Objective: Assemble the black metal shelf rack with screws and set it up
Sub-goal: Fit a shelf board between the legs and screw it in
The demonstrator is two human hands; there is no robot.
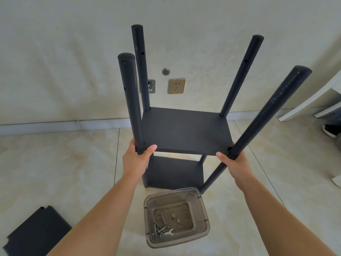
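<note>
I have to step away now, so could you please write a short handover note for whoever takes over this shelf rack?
Left hand grips the near-left post; right hand grips the near-right post, both at the upper shelf.
The rack's lower shelf is fitted too, four posts up.
Spare shelf panel lies on the floor, left.
Screws, nuts and a small wrench sit in the clear bin.
Left: fit the last panel.

Just one view here, riding on my head, wide-angle, looking forward and down over my own forearms. I'm close: my left hand (137, 159) and right hand (235, 163) sit near mid-frame, on the shelf rack (186, 132) right in front of me. The lens faces the wall (73, 52), with the floor (55, 163) filling the lower half and the straight skirting line bowing at the edges. No second view shares any of this.
</note>
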